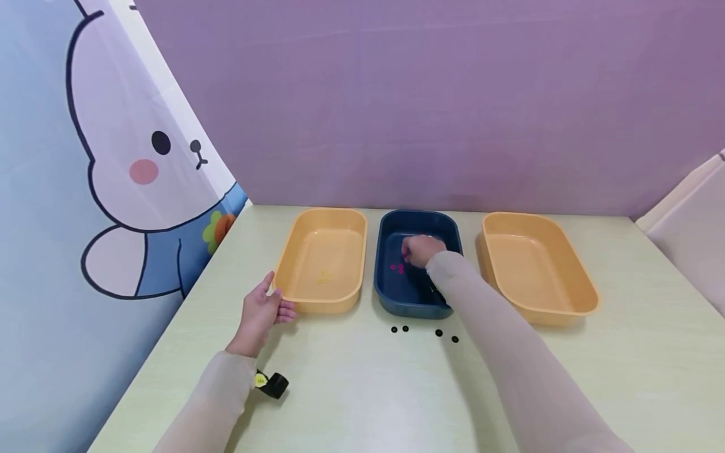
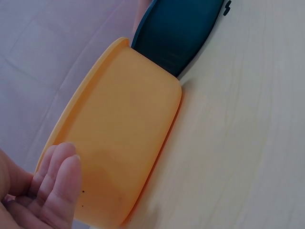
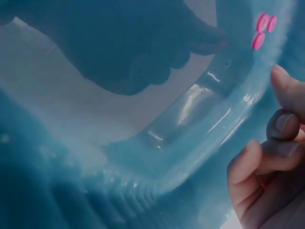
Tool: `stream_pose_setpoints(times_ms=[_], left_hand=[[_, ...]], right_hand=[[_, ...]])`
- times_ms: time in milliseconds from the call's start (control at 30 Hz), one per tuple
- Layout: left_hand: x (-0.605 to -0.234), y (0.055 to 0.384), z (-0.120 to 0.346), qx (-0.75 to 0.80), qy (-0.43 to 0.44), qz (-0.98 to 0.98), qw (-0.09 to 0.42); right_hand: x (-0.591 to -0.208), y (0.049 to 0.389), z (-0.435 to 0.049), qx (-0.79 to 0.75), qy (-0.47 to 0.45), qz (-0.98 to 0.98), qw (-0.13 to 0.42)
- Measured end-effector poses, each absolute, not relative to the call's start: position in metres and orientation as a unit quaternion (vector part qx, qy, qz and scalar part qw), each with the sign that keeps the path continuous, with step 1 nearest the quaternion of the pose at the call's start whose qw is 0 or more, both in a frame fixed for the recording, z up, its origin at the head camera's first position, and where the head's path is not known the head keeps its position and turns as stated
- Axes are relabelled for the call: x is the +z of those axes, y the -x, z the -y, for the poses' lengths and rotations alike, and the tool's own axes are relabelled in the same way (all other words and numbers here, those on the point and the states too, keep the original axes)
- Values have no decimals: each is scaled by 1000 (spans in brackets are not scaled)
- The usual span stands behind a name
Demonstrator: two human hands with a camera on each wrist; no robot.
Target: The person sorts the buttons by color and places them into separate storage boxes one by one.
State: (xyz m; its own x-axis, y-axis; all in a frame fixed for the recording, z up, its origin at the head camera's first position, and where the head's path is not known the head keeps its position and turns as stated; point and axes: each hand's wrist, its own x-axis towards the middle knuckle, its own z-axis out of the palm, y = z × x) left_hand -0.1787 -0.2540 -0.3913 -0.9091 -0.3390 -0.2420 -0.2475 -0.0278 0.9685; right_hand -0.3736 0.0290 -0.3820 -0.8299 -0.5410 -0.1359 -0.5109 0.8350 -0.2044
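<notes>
My right hand [image 1: 423, 250] is inside the dark blue tray [image 1: 416, 310], its fingers curled. A speck of pink shows at its fingertips in the head view, seemingly a pink button pinched there; the right wrist view hides the grip. Beside it, several pink buttons [image 3: 258, 41] lie on the tray floor. My left hand [image 1: 262, 314] rests by the near left corner of the left yellow tray [image 1: 323, 307], fingers loosely extended against its outside wall. A few small yellow buttons [image 1: 325, 277] lie inside that tray.
Several black buttons [image 1: 438, 333] lie on the table in front of the blue tray. Another yellow tray [image 1: 538, 267] stands at the right, under and beyond my right forearm. A black object with a yellow mark [image 1: 275, 385] is at my left wrist. A purple backdrop rises behind.
</notes>
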Motion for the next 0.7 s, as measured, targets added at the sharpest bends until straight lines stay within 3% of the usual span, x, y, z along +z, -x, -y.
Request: stream_pose_setpoints(times_ms=[300, 700], left_hand=[[-391, 178, 253, -682, -208, 700, 32], [-390, 178, 254, -676, -205, 708, 23]], right_hand=[[-360, 367, -32, -80, 295, -948, 92], [-315, 333, -44, -123, 346, -925, 98]])
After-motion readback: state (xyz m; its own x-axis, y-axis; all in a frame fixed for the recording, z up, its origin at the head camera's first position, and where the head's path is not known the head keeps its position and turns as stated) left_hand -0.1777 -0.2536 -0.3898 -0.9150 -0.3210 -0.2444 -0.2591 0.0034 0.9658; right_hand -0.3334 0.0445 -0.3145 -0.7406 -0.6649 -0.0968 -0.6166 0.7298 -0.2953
